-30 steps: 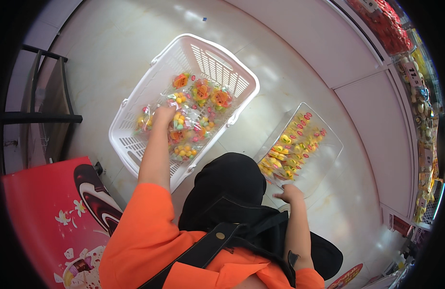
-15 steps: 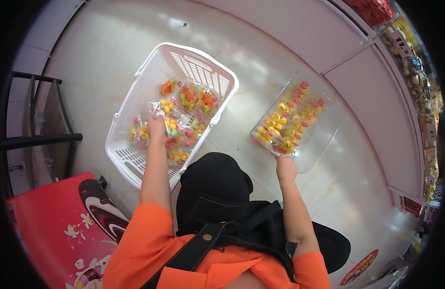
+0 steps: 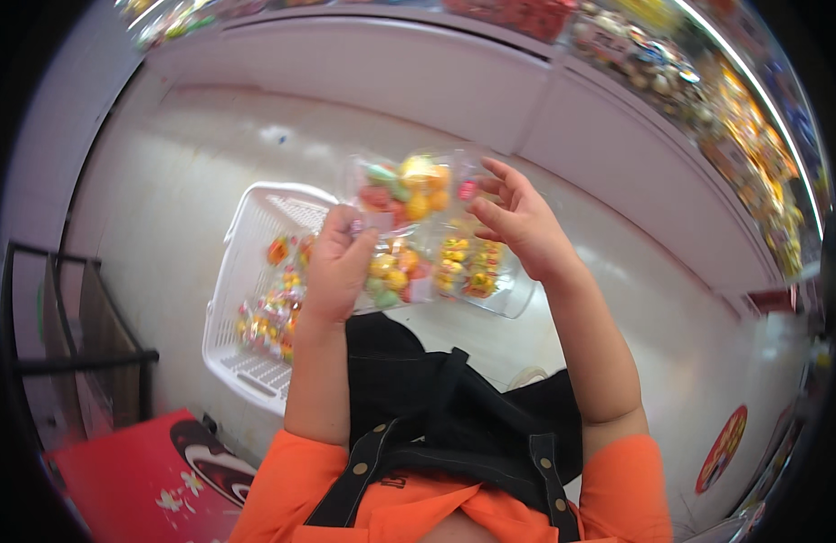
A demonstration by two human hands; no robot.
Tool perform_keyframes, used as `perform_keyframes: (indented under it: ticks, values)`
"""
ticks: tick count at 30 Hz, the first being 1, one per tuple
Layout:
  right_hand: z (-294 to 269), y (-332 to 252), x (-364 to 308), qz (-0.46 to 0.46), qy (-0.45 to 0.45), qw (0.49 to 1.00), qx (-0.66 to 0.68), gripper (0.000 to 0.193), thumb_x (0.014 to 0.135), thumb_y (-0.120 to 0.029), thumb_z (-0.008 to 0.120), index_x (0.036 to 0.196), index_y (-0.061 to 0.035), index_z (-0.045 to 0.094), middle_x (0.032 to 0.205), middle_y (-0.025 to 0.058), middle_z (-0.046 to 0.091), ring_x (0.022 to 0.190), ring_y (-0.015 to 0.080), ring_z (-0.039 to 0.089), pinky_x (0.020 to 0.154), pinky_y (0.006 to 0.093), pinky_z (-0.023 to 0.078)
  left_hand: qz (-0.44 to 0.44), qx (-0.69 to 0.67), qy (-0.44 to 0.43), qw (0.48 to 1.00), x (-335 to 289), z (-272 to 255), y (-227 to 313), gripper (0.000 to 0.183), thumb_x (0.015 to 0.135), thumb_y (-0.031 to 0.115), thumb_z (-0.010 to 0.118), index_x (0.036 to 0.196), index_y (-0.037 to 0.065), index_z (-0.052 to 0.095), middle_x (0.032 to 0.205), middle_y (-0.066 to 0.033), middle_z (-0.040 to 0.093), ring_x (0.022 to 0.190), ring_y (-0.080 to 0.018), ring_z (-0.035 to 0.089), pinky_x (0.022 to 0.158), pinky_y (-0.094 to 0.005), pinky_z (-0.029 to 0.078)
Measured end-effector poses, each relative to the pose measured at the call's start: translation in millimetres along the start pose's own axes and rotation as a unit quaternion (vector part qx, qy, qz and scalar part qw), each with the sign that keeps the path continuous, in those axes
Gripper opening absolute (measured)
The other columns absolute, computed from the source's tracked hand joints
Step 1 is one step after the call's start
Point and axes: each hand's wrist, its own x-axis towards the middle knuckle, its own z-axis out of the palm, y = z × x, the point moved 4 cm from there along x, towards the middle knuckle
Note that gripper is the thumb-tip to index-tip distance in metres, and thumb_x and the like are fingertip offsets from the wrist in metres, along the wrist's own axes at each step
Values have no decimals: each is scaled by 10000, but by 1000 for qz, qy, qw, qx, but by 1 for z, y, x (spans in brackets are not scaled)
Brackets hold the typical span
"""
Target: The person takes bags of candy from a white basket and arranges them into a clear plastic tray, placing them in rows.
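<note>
My left hand (image 3: 338,267) is closed on clear candy packets, raised in front of me. The upper packet (image 3: 420,185) shows yellow, orange, red and green pieces; a second packet (image 3: 400,271) with similar pieces hangs below it. Beside the upper packet's right edge, my right hand (image 3: 522,217) has its fingers curved and apart, with nothing visible between them. Motion blurs whether its fingertips touch the wrap. The white plastic basket (image 3: 220,317) stands on the floor to the left, with several candy packets inside. Behind the held packets is a clear tray (image 3: 517,299) holding small yellow-and-red packs.
White cabinet fronts (image 3: 363,72) curve along the far side, with shelves of packaged sweets (image 3: 744,163) above. A black-framed rack (image 3: 83,353) stands at the left. A red printed box (image 3: 137,480) sits at the lower left, and a red round floor sticker (image 3: 721,448) lies at the right.
My left hand has come up out of the basket and now holds candy packets. My right hand has left the tray and risen beside them. The view has shifted toward the shelves.
</note>
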Motion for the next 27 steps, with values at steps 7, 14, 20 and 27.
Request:
perform_keyframes:
  ticks: [7, 14, 20, 27]
  values:
    - [-94, -5, -60, -25, 181, 973, 143, 339, 733, -141, 709, 958, 2, 498, 793, 50, 583, 641, 104, 577, 500, 211, 434, -150, -184, -151, 960, -8, 123, -34, 472, 793, -33, 571, 1192, 2, 322, 1020, -125, 540, 955, -188, 550, 810, -313, 481]
    - [-111, -1, -84, -93, 253, 959, 94, 334, 705, -116, 739, 931, -9, 518, 744, 44, 594, 566, 97, 571, 463, 189, 394, -236, -184, -195, 934, -34, 139, -59, 440, 805, -6, 565, 1203, 8, 379, 1129, -135, 516, 1028, -215, 544, 872, -339, 462]
    - [-141, -24, -104, -199, 197, 950, 136, 262, 725, -23, 690, 921, -37, 517, 755, 39, 568, 603, 116, 569, 536, 221, 474, -114, -138, -154, 972, -27, 123, -41, 356, 833, -5, 541, 1168, 20, 421, 1080, -109, 548, 997, -192, 556, 847, -319, 474]
    - [-107, -31, -119, -21, -53, 980, -189, 329, 612, -72, 788, 875, -31, 594, 815, 0, 589, 690, 73, 538, 554, 209, 441, -228, -107, -194, 948, -30, 122, -33, 552, 793, 12, 573, 1285, -5, 323, 1209, -142, 481, 1117, -237, 484, 936, -368, 402]
